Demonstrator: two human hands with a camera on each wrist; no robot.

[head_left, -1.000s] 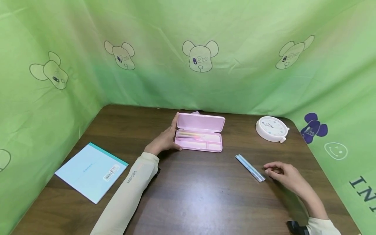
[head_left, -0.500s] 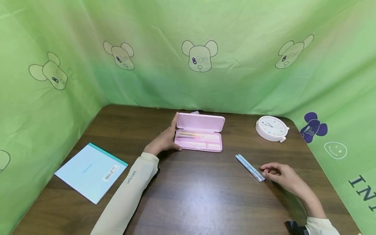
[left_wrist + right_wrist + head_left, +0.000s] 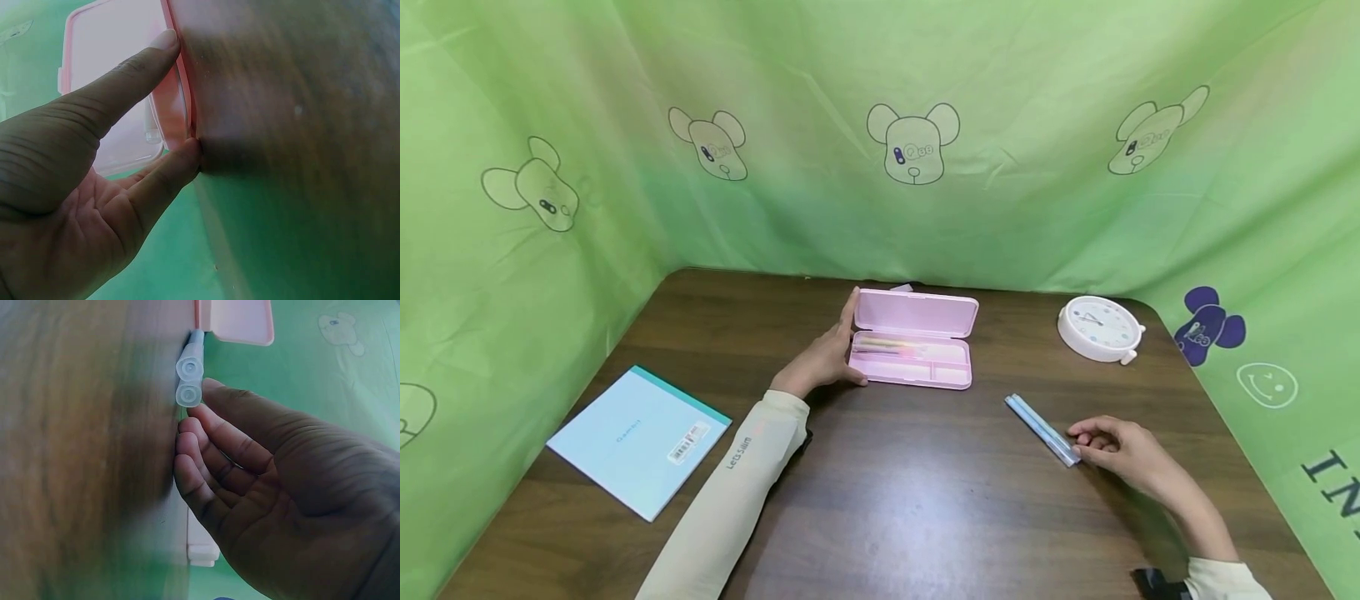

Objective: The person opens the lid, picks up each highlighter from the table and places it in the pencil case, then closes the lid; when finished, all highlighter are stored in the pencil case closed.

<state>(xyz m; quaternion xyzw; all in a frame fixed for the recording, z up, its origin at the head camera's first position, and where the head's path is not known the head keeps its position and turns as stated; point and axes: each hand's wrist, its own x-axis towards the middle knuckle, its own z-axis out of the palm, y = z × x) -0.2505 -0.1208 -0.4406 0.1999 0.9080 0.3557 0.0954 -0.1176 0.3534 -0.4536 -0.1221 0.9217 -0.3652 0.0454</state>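
A pink pencil case (image 3: 912,373) stands with its lid (image 3: 916,313) up near the back of the table; several thin pens (image 3: 880,344) lie in its rear compartment. My left hand (image 3: 818,360) holds the case's left end, thumb at the front corner, fingers at the lid side. In the left wrist view, the thumb (image 3: 125,81) and a fingertip press the case's edge. Two light-blue pens (image 3: 1037,425) lie side by side on the table. Beside their near end is my right hand (image 3: 1127,454), fingers loosely bent; its thumb tip (image 3: 215,384) touches or nearly touches one pen.
A white round clock (image 3: 1099,327) lies at the back right. At the left is a light-blue notebook (image 3: 640,442) with a teal spine. Green printed cloth (image 3: 820,225) hangs behind and around the brown table (image 3: 880,500).
My right hand has shifted slightly left, up to the near end of the two pens. My left hand and the pencil case stay as they were.
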